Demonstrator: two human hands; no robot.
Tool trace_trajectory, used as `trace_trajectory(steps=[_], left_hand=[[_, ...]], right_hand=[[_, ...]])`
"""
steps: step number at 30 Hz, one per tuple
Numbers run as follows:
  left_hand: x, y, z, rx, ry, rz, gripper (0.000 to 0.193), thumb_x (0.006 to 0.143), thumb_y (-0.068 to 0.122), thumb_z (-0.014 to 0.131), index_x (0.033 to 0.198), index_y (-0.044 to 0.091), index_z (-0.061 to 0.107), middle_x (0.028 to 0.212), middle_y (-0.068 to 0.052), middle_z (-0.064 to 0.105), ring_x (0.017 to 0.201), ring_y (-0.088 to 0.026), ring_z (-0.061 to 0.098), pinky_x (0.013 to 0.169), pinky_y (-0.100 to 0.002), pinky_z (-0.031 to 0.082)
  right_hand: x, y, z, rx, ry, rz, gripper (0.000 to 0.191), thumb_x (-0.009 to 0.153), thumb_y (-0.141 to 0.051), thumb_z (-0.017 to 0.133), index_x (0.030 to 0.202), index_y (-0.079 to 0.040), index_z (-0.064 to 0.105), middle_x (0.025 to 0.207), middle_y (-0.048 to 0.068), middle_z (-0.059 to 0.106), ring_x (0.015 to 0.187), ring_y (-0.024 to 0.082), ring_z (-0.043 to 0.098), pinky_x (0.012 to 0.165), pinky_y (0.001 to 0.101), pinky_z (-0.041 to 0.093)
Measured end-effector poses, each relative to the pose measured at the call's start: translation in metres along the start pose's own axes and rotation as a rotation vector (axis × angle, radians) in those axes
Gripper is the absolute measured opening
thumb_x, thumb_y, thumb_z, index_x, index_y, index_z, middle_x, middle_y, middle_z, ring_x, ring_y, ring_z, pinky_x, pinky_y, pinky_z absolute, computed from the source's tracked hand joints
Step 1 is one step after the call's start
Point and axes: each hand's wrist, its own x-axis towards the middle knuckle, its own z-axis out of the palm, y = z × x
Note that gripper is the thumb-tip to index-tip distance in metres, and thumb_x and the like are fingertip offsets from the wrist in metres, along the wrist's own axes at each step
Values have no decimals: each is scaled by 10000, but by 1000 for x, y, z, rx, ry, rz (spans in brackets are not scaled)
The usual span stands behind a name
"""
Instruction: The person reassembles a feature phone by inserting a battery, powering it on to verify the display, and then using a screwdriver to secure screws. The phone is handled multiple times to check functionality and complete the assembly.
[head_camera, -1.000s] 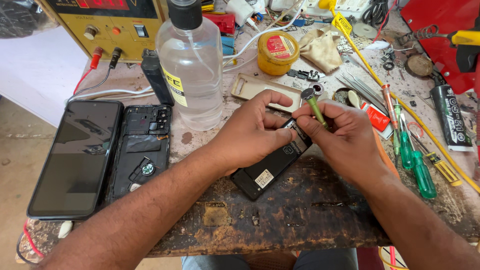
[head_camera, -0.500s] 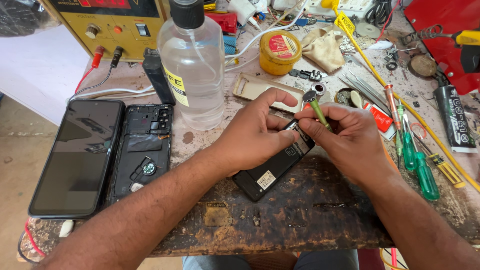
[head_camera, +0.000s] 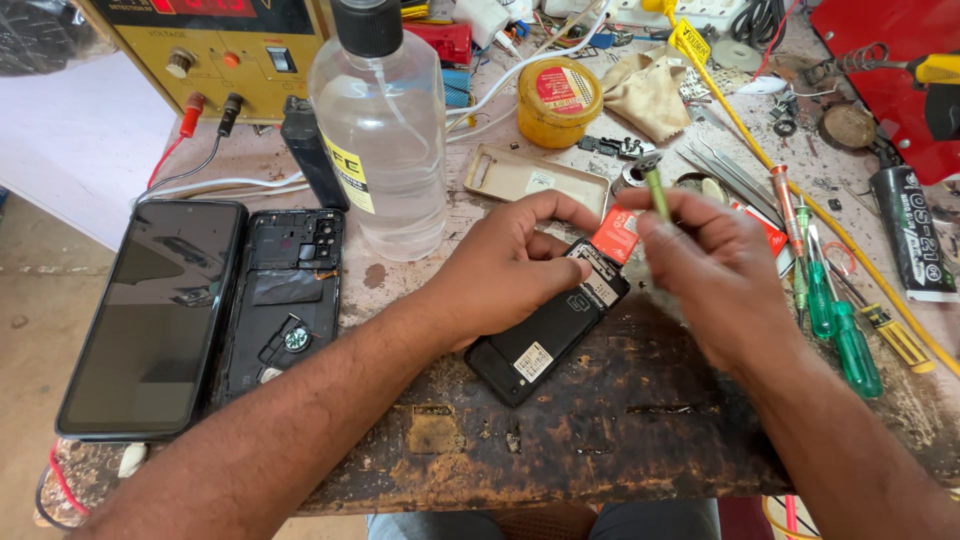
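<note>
At the far left of the tabletop (head_camera: 600, 440) a dark smartphone (head_camera: 150, 320) lies screen up, just beside an opened phone back frame (head_camera: 285, 300); neither has shifted since the earlier frames. Behind them stand a black lighter-shaped item (head_camera: 312, 152) and a clear plastic bottle (head_camera: 385, 130) with a black cap, also unchanged.

The left hand (head_camera: 510, 270) rests on the small black phone (head_camera: 545, 335), which lies open-backed and diagonal at the middle of the worn tabletop. The fingers curl over its upper end and the thumb lies along its side; this grip is clamped on the phone, as it was a second ago. The phone sits in the same place as before.

The right hand (head_camera: 715, 270) has changed. Earlier it was pressed low against the left hand at the phone's upper end, with the green-handled screwdriver (head_camera: 655, 190) pointed down between the fingers. Now the hand is lifted clear of the phone and drawn slightly rightward, somewhat blurred. Its grip is closed on the screwdriver, which stands nearly upright above the fingertips. A red card-like piece (head_camera: 618, 235) shows between the two hands, just beside the phone's top; whether either hand touches it cannot be told.

To the right, green screwdrivers (head_camera: 840, 330) lie on the tabletop, unmoved.
</note>
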Motion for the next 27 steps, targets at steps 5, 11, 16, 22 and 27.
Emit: trace_trajectory(steps=[5,11,16,22,27], left_hand=[[0,-3,-2,124,-14,-26,271,862,58,701,1131,60,667,782,-37,728,653,-47,623,559,-212,482],[-1,0,-3,123,-29,-52,274,853,62,708,1124,63,665,784,-32,738,653,-40,635,563,-211,491],[-1,1,-2,157,-19,-55,267,848,67,715,1111,59,669,783,-35,746,658,-46,648,574,-212,501],[0,0,-3,153,-16,-45,272,847,73,716,1113,58,666,794,-34,749,672,-49,656,588,-216,508],[2,-2,-3,147,-19,-43,292,846,67,718,1131,45,660,804,-45,744,676,-58,654,586,-219,504]], right_hand=[[-8,-9,0,11,115,-426,242,1114,-3,624,1344,47,570,1020,84,696,980,135,685,885,230,563],[-22,-15,14,-150,82,-661,672,1089,127,658,1485,-130,181,1096,198,679,1104,241,751,971,327,659],[-20,-13,16,-290,76,-778,606,1057,157,643,1381,-127,218,1123,249,685,1047,246,735,864,290,631],[-18,-12,17,-322,61,-810,599,1050,156,643,1360,-124,215,1107,253,680,1035,241,731,873,286,627],[-19,-11,17,-301,65,-763,599,1053,144,659,1367,-119,222,1092,241,695,999,217,738,827,272,626]])
